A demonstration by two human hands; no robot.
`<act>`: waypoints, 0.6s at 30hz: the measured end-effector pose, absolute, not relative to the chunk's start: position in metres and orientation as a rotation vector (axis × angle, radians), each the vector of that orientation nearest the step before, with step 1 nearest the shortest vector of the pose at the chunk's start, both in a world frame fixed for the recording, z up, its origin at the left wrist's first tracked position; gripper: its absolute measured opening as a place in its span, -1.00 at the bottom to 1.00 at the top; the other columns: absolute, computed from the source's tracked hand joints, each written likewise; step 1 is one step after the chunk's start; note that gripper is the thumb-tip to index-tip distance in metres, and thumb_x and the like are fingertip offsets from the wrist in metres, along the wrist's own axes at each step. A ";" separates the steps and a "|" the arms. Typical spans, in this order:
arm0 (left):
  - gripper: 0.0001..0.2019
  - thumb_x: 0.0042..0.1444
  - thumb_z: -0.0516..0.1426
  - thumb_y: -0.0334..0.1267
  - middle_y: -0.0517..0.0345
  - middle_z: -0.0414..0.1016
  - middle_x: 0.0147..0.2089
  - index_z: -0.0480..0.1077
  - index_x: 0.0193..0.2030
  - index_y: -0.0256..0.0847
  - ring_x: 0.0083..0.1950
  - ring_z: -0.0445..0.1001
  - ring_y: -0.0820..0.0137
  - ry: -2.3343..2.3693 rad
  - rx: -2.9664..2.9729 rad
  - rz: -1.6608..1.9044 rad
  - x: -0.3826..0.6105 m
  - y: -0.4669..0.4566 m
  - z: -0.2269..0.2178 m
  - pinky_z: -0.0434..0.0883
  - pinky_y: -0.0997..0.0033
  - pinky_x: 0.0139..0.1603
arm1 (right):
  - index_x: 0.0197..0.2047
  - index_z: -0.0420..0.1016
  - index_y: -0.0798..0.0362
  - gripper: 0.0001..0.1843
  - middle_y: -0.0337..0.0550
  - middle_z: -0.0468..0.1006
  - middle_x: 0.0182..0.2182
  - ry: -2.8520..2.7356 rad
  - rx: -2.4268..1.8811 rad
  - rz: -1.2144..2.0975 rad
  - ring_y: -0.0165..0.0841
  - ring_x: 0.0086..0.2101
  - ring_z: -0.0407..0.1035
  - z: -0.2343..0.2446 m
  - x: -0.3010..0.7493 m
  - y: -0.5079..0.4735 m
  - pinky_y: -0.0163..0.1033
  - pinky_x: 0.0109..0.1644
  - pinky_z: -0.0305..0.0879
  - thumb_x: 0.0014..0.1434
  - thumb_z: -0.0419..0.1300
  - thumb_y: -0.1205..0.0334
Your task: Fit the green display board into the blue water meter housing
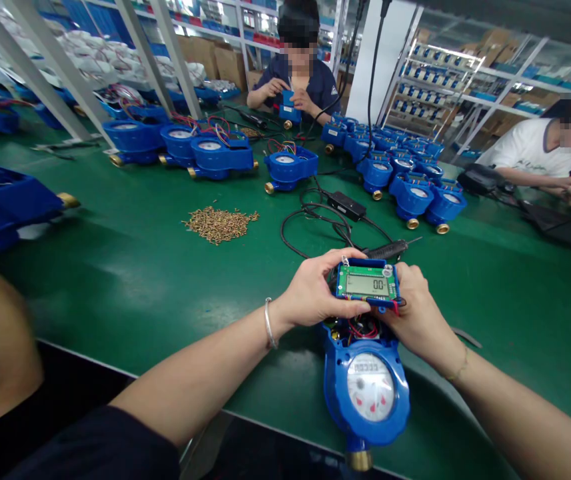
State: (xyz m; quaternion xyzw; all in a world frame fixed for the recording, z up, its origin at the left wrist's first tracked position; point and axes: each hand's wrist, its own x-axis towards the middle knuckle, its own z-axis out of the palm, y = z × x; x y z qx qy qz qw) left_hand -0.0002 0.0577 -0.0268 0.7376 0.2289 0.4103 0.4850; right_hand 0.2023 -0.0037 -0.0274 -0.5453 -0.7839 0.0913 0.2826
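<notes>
A blue water meter [335, 393] lies on the green table at its front edge, its round dial facing up and a brass fitting pointing at me. Above its open wire-filled end, a green circuit board with a lit display [366, 285] sits in a blue frame; the screen reads 0.0. My left hand [310, 287] grips this display module from the left, thumb along the near edge and fingers over the far edge. My right hand [418, 310] is closed at the module's right side; most of its fingers are hidden behind it. Red and black wires [365, 327] show between module and meter.
A pile of small brass screws [221, 224] lies left of centre. Behind my hands are an electric screwdriver [390, 249] and a black cabled box [346, 205]. More blue meters [290, 167] stand across the back. A co-worker [298, 80] sits opposite; another person [535, 147] sits right.
</notes>
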 end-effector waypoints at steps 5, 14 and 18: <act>-0.38 -0.18 0.41 -0.11 0.07 0.55 -0.10 0.39 0.04 -0.23 -0.09 0.52 0.28 0.581 1.728 0.950 0.000 0.052 -0.022 0.44 0.25 0.05 | -0.30 0.55 0.06 -0.78 -0.04 0.52 -0.34 -2.106 -1.493 0.131 -0.25 -0.36 0.36 -0.025 0.193 -0.019 -0.20 -0.27 0.27 0.27 0.09 0.21; -0.42 -0.12 0.38 -0.12 0.11 0.56 -0.18 0.37 0.04 -0.25 -0.18 0.53 0.33 0.661 1.595 0.933 0.007 0.036 -0.021 0.47 0.35 -0.10 | -0.45 0.47 0.08 -0.71 -0.10 0.48 -0.51 -2.020 -1.461 0.048 -0.32 -0.49 0.35 -0.027 0.190 -0.023 -0.27 -0.39 0.18 0.26 0.03 0.27; -0.40 -0.17 0.40 -0.12 0.14 0.55 -0.19 0.38 0.03 -0.22 -0.19 0.52 0.34 0.685 1.578 0.945 0.007 0.036 -0.023 0.46 0.35 -0.09 | -0.41 0.48 0.06 -0.75 -0.16 0.48 -0.50 -1.993 -1.482 0.175 -0.35 -0.50 0.34 -0.024 0.184 -0.025 -0.30 -0.40 0.20 0.24 0.05 0.32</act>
